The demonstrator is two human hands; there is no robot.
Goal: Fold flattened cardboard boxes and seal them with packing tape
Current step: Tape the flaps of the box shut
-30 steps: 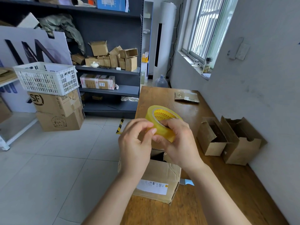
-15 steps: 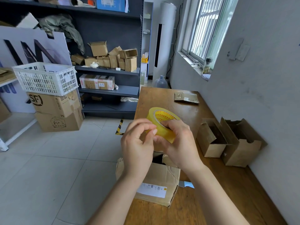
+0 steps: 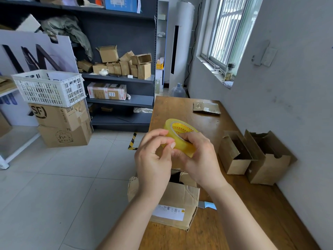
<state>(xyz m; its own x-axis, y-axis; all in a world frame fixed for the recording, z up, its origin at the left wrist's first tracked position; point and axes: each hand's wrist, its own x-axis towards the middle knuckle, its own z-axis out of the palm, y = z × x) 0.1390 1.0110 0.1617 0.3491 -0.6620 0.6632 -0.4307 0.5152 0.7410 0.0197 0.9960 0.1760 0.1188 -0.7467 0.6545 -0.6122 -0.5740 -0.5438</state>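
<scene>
A yellowish roll of packing tape point(image 3: 182, 134) is held in the air above the wooden table point(image 3: 180, 109). My right hand point(image 3: 198, 157) grips the roll from below and behind. My left hand point(image 3: 153, 159) has its fingers curled against the roll's near side, its fingertips picking at the tape surface. Below my hands sits a cardboard box point(image 3: 173, 204) with a white label, its top flaps open, at the table's left edge. Two folded open boxes point(image 3: 236, 156) point(image 3: 266, 163) stand by the wall on the right. A flattened box point(image 3: 206, 107) lies at the table's far end.
A knife blade point(image 3: 207, 204) pokes out from behind the labelled box. Left of the table, on the tiled floor, stacked cartons point(image 3: 63, 127) carry a white basket point(image 3: 48, 87). Dark shelving point(image 3: 117, 78) holds several small boxes. The grey wall borders the table's right side.
My hands and the tape roll stay almost in place; my left fingers shift slightly on the roll's surface. The view has drifted a little.
</scene>
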